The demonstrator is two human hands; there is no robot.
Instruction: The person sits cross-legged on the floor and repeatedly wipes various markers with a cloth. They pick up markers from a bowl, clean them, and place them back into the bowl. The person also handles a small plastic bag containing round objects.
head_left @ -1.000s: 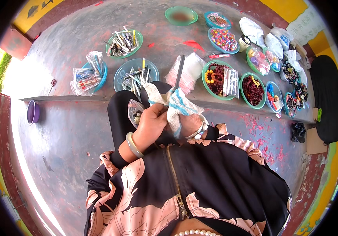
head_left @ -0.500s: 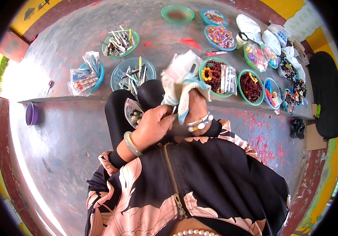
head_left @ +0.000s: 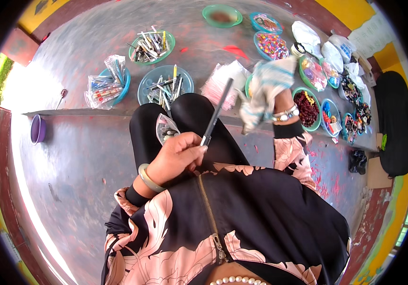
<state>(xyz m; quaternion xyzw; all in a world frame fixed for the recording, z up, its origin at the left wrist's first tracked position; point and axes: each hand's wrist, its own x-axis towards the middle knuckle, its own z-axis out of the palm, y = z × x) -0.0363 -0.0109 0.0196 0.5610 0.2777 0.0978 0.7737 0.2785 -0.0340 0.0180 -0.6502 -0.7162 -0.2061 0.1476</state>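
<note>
Between its thumb and fingers my left hand (head_left: pixel 181 154) pinches the lower end of a dark pen (head_left: pixel 217 113), which tilts up to the right. My right hand (head_left: pixel 284 100) is out to the right, wrapped in a white cloth (head_left: pixel 271 78) with blue stripes; the cloth hides most of its fingers and hangs over a green basin. A clear plastic bag with pens (head_left: pixel 165 127) rests on my lap beside my left hand. Just beyond my knees stands a clear bluish basin (head_left: pixel 143 90) with loose pens. A stack of clear plastic sleeves (head_left: pixel 220 85) lies to its right.
Farther left are a green basin (head_left: pixel 131 56) of pens and a blue basin (head_left: pixel 127 85) of packaged pens. Basins of beads and wrapped sweets line the right, near white bags (head_left: pixel 303 35). The raised ledge (head_left: pixel 113 112) crosses ahead; a purple basin (head_left: pixel 37 129) sits below it.
My right hand has swung away to the right with the cloth, off the pen. The pen now stands uncovered in my left hand, which has stayed nearly in place.
</note>
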